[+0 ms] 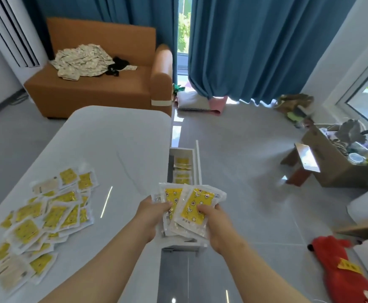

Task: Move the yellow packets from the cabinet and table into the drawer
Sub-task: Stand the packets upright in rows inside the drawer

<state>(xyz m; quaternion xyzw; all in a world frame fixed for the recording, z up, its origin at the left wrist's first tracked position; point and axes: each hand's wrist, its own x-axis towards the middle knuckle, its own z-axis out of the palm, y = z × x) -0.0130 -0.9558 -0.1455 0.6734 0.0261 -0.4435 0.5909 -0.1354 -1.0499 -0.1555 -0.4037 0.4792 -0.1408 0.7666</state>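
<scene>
Both hands hold a fanned stack of yellow packets (191, 208) above the open drawer (184, 169); left hand (154, 212) and right hand (211, 217) have fingers clamped on its edges (thin, light, probably slippery film); many more lie on the counter (117, 145).

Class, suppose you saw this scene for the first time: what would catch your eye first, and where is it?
The fan of yellow packets gripped by the left hand and right hand at bottom centre, by the open drawer. Next, the loose pile of packets on the white table at left. Behind, blue curtains and an orange sofa stand out.
</scene>
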